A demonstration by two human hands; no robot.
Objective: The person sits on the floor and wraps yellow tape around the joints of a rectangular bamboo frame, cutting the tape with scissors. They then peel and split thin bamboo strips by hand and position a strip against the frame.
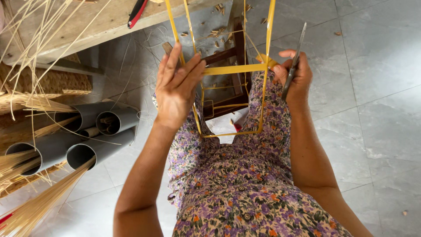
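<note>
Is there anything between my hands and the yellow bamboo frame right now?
Nothing visible. The left hand already grips the yellow bamboo frame at one corner, and the right hand pinches its other corner while also holding a metal blade.

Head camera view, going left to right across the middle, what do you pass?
Grey pipes holding thin bamboo strips → left hand → yellow strip frame → right hand holding a blade → grey tiled floor.
</note>
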